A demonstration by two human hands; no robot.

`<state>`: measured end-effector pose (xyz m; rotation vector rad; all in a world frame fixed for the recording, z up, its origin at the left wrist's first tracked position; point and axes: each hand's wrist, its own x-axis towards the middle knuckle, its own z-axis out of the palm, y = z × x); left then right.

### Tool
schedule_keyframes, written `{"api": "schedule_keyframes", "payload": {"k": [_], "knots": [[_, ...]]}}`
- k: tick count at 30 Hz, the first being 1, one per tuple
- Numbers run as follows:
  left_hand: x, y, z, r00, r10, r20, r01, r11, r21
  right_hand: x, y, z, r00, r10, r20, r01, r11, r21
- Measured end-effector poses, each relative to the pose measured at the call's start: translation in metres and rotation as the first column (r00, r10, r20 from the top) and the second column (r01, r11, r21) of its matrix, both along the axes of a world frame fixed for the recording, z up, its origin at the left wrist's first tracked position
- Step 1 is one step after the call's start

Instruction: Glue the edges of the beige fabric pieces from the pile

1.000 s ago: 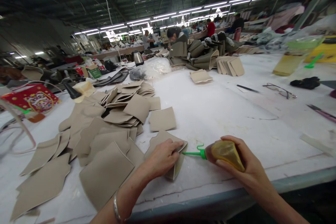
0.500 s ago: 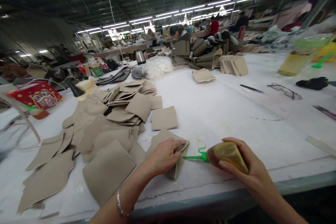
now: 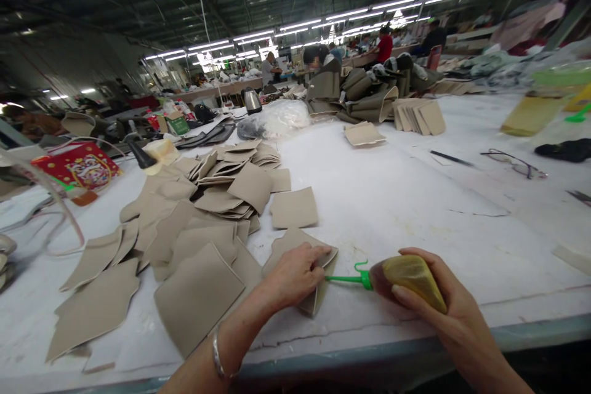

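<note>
My left hand (image 3: 293, 276) presses down on a folded beige fabric piece (image 3: 295, 243) near the front edge of the white table (image 3: 392, 197), fingers curled over its right edge. My right hand (image 3: 434, 305) is wrapped round a squeeze bottle of yellow glue (image 3: 409, 274). Its green nozzle (image 3: 344, 278) points left and touches the edge of that fabric piece under my left fingertips. A silver bracelet sits on my left wrist.
Several beige cut fabric pieces (image 3: 194, 215) lie spread over the table's left half. Further back are a stack of pieces (image 3: 418, 117), olive bags (image 3: 360, 95), a clear plastic bag (image 3: 281, 118), glasses (image 3: 514, 163), a pen (image 3: 450, 158) and another glue bottle (image 3: 530, 112). People work at distant tables.
Both hands, the bottle and the fabric piece keep the same pose relative to each other; the whole scene sits slightly further right and lower in view as the camera turns.
</note>
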<state>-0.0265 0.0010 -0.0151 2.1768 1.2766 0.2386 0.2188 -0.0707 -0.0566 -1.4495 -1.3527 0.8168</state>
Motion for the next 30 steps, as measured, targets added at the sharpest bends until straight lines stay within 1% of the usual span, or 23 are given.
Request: {"api": "schedule_keyframes", "payload": {"k": [2, 3, 5, 8, 11, 14, 17, 19, 22, 24, 30], "knots": [[0.0, 0.0, 0.0, 1.0, 0.003, 0.001, -0.003, 1.0, -0.002, -0.004, -0.001, 0.003, 0.999, -0.04, -0.02, 0.04, 0.999, 0.004], [0.0, 0.0, 0.0, 1.0, 0.003, 0.002, -0.003, 1.0, -0.002, -0.006, -0.002, 0.005, 0.999, -0.038, -0.036, 0.038, 0.999, -0.007], [0.0, 0.0, 0.0, 1.0, 0.002, 0.003, -0.002, 1.0, 0.001, -0.008, -0.004, 0.005, 0.998, -0.011, -0.065, 0.009, 1.0, -0.03], [0.0, 0.0, -0.001, 1.0, 0.0, -0.001, 0.0, 1.0, 0.012, -0.006, -0.003, 0.003, 0.998, 0.034, -0.052, -0.036, 0.999, -0.035], [0.0, 0.0, -0.001, 1.0, 0.002, 0.003, -0.002, 1.0, 0.016, -0.002, -0.001, 0.002, 1.0, -0.007, -0.013, 0.007, 1.0, -0.007], [0.001, -0.001, -0.001, 1.0, 0.007, -0.001, -0.007, 1.0, 0.012, -0.004, -0.004, 0.003, 0.999, -0.043, -0.023, 0.043, 0.999, -0.003], [0.001, -0.001, -0.001, 1.0, 0.01, -0.015, -0.01, 1.0, 0.013, -0.006, -0.008, 0.001, 0.998, 0.011, -0.057, -0.013, 0.999, -0.033], [0.001, -0.002, -0.001, 1.0, 0.01, -0.014, -0.01, 1.0, 0.015, -0.003, -0.007, -0.003, 0.998, 0.049, -0.047, -0.051, 0.998, -0.042], [0.001, -0.002, -0.001, 1.0, 0.009, -0.009, -0.009, 1.0, 0.015, 0.001, -0.003, -0.006, 1.0, -0.005, -0.014, 0.005, 1.0, -0.018], [0.001, -0.001, -0.001, 1.0, 0.008, -0.012, -0.008, 1.0, 0.016, 0.0, -0.002, -0.005, 0.999, -0.028, -0.025, 0.028, 1.0, -0.013], [0.002, -0.003, 0.001, 0.999, 0.016, -0.032, -0.016, 1.0, 0.008, -0.02, -0.019, 0.002, 0.993, 0.06, -0.105, -0.065, 0.997, -0.047]]}}
